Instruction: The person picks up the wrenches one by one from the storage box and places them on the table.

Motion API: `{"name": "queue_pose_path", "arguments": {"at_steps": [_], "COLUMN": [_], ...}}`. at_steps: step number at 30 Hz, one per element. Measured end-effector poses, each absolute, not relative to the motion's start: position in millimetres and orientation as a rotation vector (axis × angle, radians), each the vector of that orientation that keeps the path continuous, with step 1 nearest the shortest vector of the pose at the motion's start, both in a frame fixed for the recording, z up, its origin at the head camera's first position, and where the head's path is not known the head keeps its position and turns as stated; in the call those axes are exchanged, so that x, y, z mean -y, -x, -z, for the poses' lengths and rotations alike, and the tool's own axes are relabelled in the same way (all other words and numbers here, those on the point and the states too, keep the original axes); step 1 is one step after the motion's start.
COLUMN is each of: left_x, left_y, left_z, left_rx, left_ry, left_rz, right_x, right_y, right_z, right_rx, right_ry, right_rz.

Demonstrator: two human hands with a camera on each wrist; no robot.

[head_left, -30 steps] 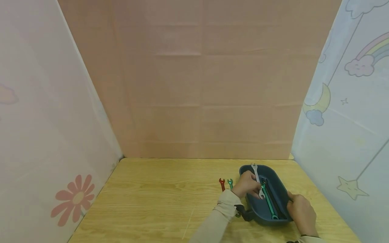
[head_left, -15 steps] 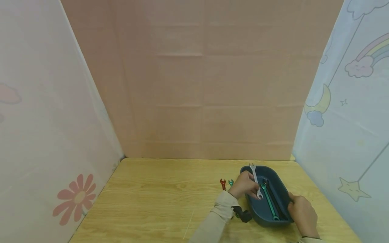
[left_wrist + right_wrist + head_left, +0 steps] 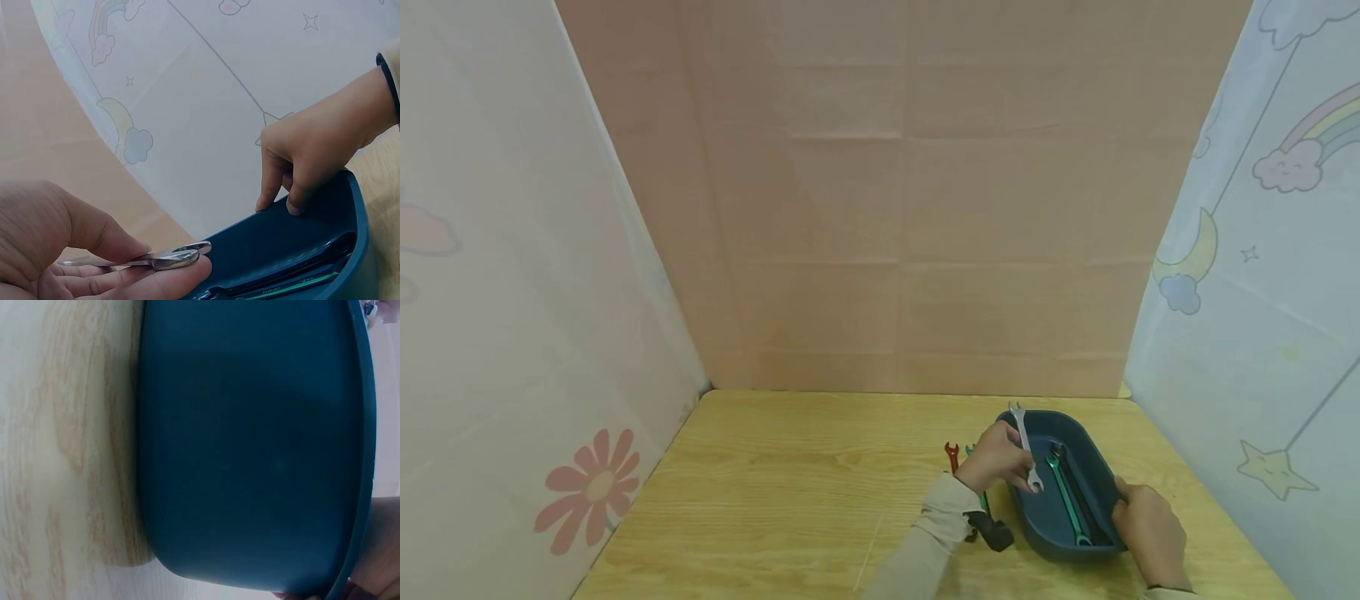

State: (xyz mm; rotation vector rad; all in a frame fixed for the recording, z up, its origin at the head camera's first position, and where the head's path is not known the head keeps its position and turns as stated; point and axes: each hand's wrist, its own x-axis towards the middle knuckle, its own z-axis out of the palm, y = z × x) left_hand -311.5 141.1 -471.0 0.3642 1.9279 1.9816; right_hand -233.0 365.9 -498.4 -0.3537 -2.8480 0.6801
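the left hand (image 3: pixel 997 457) pinches a silver wrench (image 3: pixel 1025 447), a flat, polished steel open-ended tool. thumb and curled fingers (image 3: pixel 150 284) close on its shaft in the left wrist view, where one rounded end (image 3: pixel 181 256) shows past the fingertips. in the head view the wrench is tilted over the left rim of the tray, its far jaw end above the rim's far-left corner and its near end over the tray's interior.

the tray (image 3: pixel 1097 483) is a dark blue, oblong plastic tub with rounded ends, smooth matte walls and a thin raised lip. the right hand (image 3: pixel 1152 533) grips its near-right rim, fingers curled over the lip and into the inside (image 3: pixel 300 181). the right wrist view shows only the tub's smooth outer wall (image 3: pixel 250 456) standing on the table.

inside the tray lie a green wrench (image 3: pixel 1066 497) and a black wrench (image 3: pixel 1077 496), both slim and lengthwise, side by side along the right half.

the table (image 3: pixel 790 492) is pale wood-grain laminate. just left of the tray, on the table, lie a small red wrench (image 3: pixel 952 456) and a second green tool, mostly hidden by the left hand. a black strap device (image 3: pixel 995 532) sits at the left wrist.

the tray stands near the table's right edge, close to the printed fabric wall (image 3: pixel 1262 292). open tabletop extends to the left, bounded by a flower-print wall (image 3: pixel 512 333) and a plain pink back panel (image 3: pixel 910 208).
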Motion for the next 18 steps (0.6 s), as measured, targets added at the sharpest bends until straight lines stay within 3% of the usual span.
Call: {"name": "queue_pose_path", "arguments": {"at_steps": [18], "left_x": [-128.9], "left_y": [311.7], "left_z": [473.3], "left_rx": [-1.931], "left_ry": [-0.334], "left_rz": [-1.993], "right_x": [-364.2], "right_y": [232.8], "right_z": [493.5], "right_rx": [2.860], "right_ry": [0.358], "right_rz": [-0.677]}}
